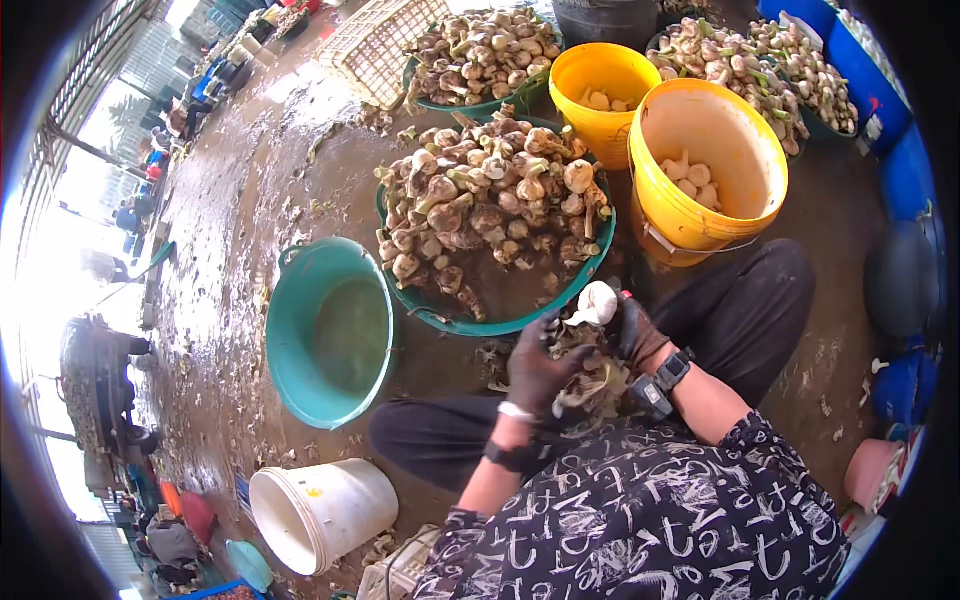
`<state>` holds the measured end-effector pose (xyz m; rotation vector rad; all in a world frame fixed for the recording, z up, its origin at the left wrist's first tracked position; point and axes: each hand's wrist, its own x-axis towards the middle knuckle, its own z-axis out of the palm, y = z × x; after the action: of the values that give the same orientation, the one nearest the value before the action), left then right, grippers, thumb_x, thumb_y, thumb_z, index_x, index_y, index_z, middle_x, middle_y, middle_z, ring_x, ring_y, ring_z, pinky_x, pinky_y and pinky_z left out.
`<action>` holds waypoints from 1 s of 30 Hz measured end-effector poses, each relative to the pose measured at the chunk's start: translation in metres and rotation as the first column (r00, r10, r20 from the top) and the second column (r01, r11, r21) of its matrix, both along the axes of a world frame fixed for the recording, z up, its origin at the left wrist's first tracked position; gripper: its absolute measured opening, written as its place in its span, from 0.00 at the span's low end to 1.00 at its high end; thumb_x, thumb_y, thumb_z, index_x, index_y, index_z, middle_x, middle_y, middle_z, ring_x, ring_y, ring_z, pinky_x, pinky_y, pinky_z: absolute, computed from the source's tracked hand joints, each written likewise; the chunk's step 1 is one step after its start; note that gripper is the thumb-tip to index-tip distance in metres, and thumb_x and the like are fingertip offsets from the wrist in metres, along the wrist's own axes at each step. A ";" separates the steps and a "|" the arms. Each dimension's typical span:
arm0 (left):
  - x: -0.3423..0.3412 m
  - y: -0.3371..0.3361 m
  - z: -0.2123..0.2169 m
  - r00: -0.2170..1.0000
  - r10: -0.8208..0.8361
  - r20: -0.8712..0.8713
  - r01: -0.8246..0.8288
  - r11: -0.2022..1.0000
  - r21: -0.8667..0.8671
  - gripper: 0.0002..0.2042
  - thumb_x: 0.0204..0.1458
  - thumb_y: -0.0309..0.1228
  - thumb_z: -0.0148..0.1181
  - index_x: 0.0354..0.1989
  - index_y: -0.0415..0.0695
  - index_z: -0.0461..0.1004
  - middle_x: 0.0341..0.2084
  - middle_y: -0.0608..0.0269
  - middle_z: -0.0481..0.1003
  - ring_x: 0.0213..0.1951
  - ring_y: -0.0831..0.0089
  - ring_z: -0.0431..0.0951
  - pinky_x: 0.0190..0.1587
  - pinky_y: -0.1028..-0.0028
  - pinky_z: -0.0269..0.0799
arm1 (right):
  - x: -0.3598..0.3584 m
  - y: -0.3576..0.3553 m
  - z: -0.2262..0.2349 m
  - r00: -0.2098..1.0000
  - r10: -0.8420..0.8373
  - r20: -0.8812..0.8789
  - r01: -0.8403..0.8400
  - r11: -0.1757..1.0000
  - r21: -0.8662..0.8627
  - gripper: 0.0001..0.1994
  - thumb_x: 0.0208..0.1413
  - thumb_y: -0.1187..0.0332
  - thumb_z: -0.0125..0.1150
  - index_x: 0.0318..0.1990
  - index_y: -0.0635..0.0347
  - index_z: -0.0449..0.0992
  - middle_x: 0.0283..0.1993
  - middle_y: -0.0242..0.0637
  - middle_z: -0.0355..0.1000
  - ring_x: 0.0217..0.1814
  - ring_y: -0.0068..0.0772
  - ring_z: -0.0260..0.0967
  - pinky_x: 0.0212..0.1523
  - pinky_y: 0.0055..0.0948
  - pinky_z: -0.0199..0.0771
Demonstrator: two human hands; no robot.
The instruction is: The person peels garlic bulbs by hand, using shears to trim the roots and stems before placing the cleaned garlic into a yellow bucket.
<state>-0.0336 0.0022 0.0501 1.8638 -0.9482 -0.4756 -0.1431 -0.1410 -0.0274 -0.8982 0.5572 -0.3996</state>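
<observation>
Left hand, dark glove (535,370): fingers spread and curved, below bulb. Right hand, dark glove (636,335): against bulb; whether gripping, cannot tell. Small red piece (627,294) at right fingertips, kind unclear.
White, round garlic bulb (600,302): between your hands, above dry, papery husks (597,385). Best steadied by its round sides, light pressure, left fingertips clear of red piece.
Round, teal plastic basin (500,328): beyond hands, heaped with soil-stained, stemmed garlic (480,190).
Tall, yellow plastic bucket (660,210): farther right, pale bulbs (692,184) inside.
</observation>
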 end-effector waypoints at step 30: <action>0.002 0.027 -0.033 0.853 -0.517 -0.070 0.419 0.600 0.681 0.22 0.45 0.51 0.58 0.41 0.47 0.75 0.35 0.51 0.76 0.40 0.53 0.76 0.42 0.60 0.71 | -0.004 0.004 -0.001 0.987 0.161 -0.015 -0.161 0.981 -0.109 0.15 0.63 0.68 0.39 0.53 0.61 0.68 0.47 0.34 0.71 0.47 0.24 0.68 0.46 0.24 0.69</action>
<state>-0.0314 0.0289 0.0168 2.2985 -1.5271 -1.1665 -0.1474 -0.1374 -0.0281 -1.0427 0.4675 -0.2827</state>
